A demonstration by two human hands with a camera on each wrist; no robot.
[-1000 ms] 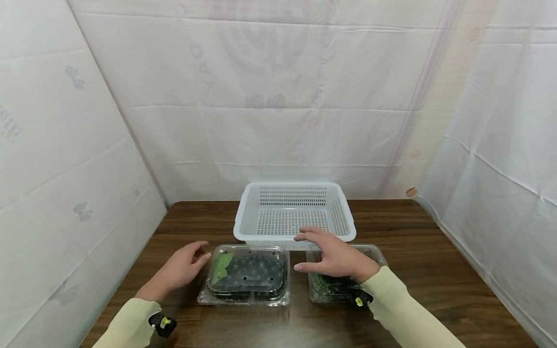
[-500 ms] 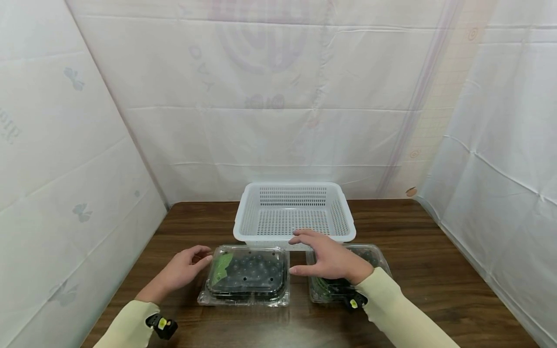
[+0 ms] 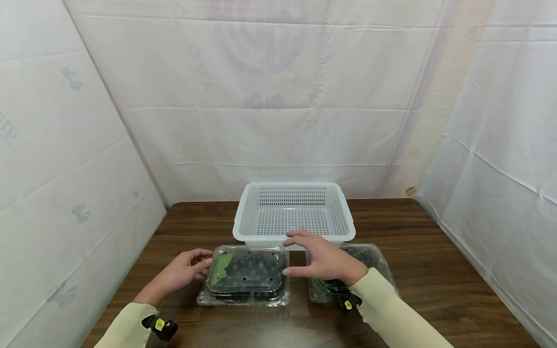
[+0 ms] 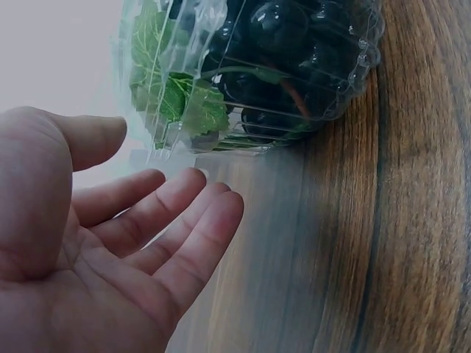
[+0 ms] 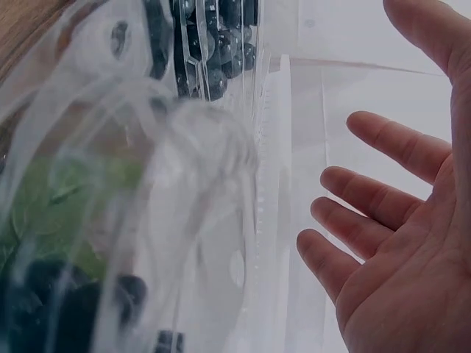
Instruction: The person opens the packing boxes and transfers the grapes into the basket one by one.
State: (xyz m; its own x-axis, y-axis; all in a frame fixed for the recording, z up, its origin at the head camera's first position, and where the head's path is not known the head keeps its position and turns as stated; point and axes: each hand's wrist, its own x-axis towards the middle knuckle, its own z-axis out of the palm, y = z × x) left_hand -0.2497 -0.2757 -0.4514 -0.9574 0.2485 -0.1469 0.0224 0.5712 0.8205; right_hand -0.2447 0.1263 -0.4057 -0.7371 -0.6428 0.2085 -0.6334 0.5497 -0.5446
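The left hand (image 3: 184,270) and the right hand (image 3: 324,258), fingers loose and holding nothing, stood at both sides of the clear fruit box (image 3: 256,273), which lay on the surface (image 3: 435,270) before the white basket (image 3: 261,238), and could probably buckle, being thin-looking, if squeezed too strongly.

A dark, wood-grained desk (image 3: 444,275) with rounded far corners is enclosed on three sides by pale sheeting. The back sheet (image 3: 270,135) is crossed by horizontal creases and marked with a faded purple circular emblem (image 3: 263,38) and a slanting purple stripe (image 3: 415,101). Grey-blue bow-like prints (image 3: 71,79) are scattered across the left sheet (image 3: 69,159); the right sheet (image 3: 500,145) is creased. Soft light is reflected off the desk's near part.
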